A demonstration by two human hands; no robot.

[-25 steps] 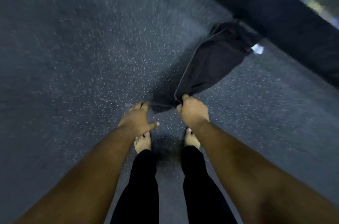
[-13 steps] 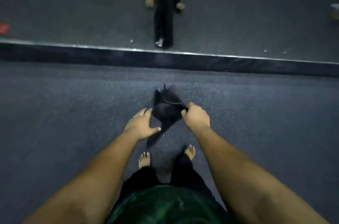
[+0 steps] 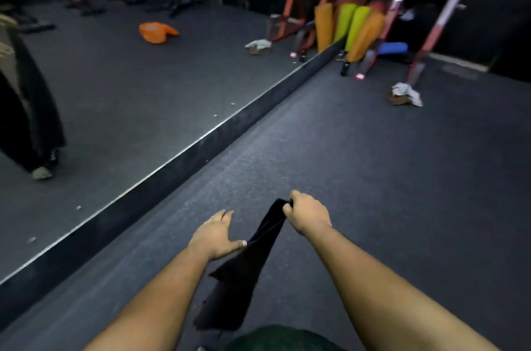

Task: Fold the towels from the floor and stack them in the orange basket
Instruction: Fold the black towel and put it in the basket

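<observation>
The right hand (image 3: 307,215) grips a corner of the black towel (image 3: 244,270), which hangs down limp. The left hand (image 3: 216,235) is spread flat, thumb touching the cloth.

Dark speckled floor (image 3: 373,178) underfoot, dim light all round. A low black ledge with a bright metal edge (image 3: 201,146) cuts diagonally across, a big mirror (image 3: 129,86) rising from it. Far end: red rack legs (image 3: 431,40), orange and lime-green rolls (image 3: 349,25) leaning together, crumpled paper (image 3: 405,94) lying near the rack
</observation>
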